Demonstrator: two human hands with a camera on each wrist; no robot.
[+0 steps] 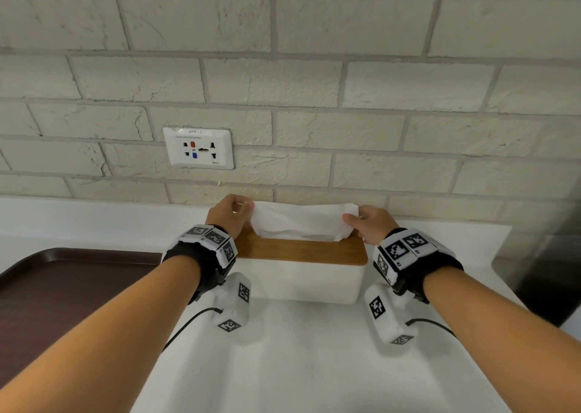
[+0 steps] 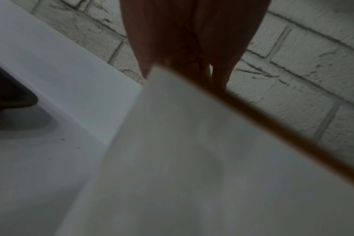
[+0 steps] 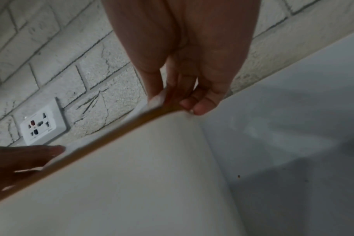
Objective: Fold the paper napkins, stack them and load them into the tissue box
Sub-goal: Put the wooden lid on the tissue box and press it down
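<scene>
I have the napkin (image 1: 301, 222) at centre frame, poking up from the box (image 1: 301, 274), my left hand (image 1: 228, 213) and right hand (image 1: 366, 224) pinching its ends (thin paper). Uneven pulling could tear it or lift the lid (image 1: 301, 250).

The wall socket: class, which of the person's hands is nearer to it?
Left. The left hand pinches the napkin's end just below the wall socket; the right hand holds the far end, off to the right.
</scene>
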